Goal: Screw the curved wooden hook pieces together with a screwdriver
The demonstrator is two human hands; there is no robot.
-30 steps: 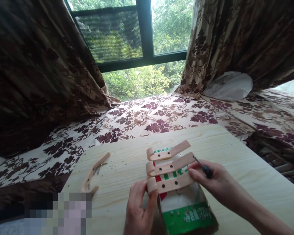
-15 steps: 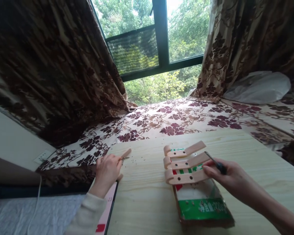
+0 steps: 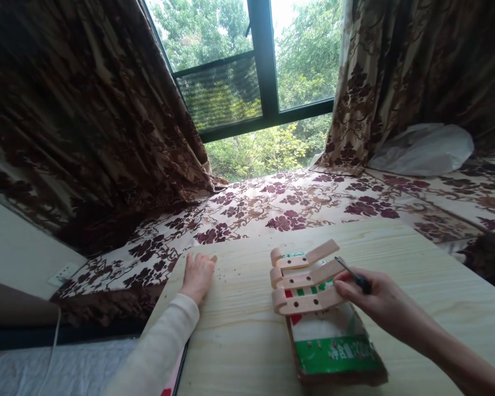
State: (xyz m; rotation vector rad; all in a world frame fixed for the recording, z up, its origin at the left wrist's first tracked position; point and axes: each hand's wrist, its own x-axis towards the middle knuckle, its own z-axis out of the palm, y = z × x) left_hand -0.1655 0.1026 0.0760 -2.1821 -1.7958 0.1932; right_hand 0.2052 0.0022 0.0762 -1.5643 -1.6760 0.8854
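Note:
My left hand (image 3: 198, 278) is closed at the far left part of the wooden board, its fingers curled over a pale wooden piece (image 3: 214, 258). Only the tip of that piece shows. My right hand (image 3: 367, 289) grips a screwdriver (image 3: 361, 281) by its dark handle, with the thin metal shaft pointing up and left. Beneath its tip lie three bent wooden strips (image 3: 309, 280), each with a rounded left end and two dark screws or holes. They rest across a green-and-white package (image 3: 334, 352); the right fingertips are by the nearest strip.
Small dark bits (image 3: 226, 273) are scattered on the pale board (image 3: 239, 324). A pink, dark-edged flat item (image 3: 175, 374) is partly under my left sleeve. Behind lies a flowered cloth (image 3: 247, 209) before the window, with a white plastic bag (image 3: 424, 148) at right.
My left hand has moved right and slightly forward over the wooden piece, covering most of it. The right hand holds the screwdriver much as before. The whole view has shifted slightly.

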